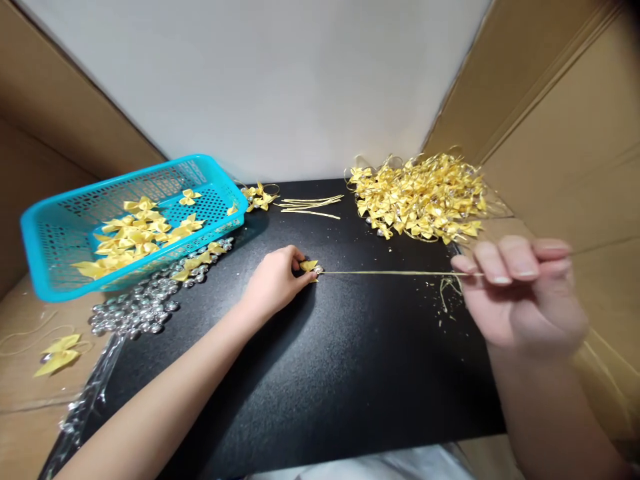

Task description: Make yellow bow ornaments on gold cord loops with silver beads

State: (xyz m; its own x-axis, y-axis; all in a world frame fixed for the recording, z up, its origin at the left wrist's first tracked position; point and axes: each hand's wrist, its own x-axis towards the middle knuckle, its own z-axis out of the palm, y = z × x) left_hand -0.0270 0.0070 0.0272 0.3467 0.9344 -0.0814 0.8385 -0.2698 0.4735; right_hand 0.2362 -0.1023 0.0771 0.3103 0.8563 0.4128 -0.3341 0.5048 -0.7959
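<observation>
My left hand [280,277] pinches a yellow ribbon bow [309,265] low over the middle of the black board. A small silvery bead [319,269] sits at the bow's right side, by my fingertips. From there a thin gold cord [385,273] runs straight and taut to the right. Its other end is held by my right hand [520,293], raised at the right with its fingers curled around the cord. Where the cord passes behind those fingers is hidden.
A blue basket [37,260] with yellow bows stands at the left, silver beads [137,310] beside it. Cut gold cords [310,205] lie at the back, near a large pile of bows [420,197]. Cord scraps [450,287] lie near my right hand. Cardboard walls [565,133] flank the board [320,400].
</observation>
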